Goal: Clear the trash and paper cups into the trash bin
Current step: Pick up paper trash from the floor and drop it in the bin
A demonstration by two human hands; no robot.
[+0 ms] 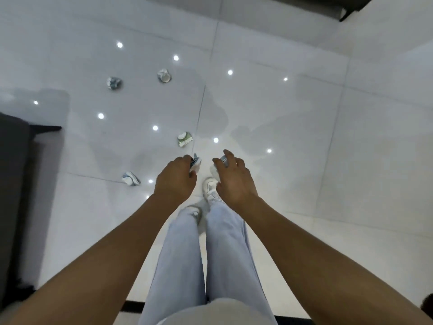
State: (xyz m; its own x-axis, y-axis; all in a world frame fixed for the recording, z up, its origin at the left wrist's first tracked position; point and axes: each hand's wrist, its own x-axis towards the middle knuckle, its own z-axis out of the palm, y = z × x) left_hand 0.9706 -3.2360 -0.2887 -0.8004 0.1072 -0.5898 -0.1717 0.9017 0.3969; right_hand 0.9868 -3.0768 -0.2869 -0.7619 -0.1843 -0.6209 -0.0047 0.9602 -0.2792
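While both hands hover over the floor, the scene reads thus:
Left hand [176,174]: fingers curled round a crushed blue-and-white cup [195,163].
Right hand [232,177]: fingers bent over a crumpled white cup [218,168], gripping it.
Loose trash: green-and-white cup [185,139] just ahead of the hands; blue-striped cup [131,178] to the left; two more crumpled cups [114,83] [164,75] farther off.
In the way: pale jeans [187,254] and white shoes [210,190] below the hands.
Floor [304,137]: glossy pale tiles mirroring ceiling lights.
Room: dark furniture [14,184] at the left edge.

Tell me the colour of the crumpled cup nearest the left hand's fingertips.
Green and white crumpled cup, seen in the head view, lying on the floor.
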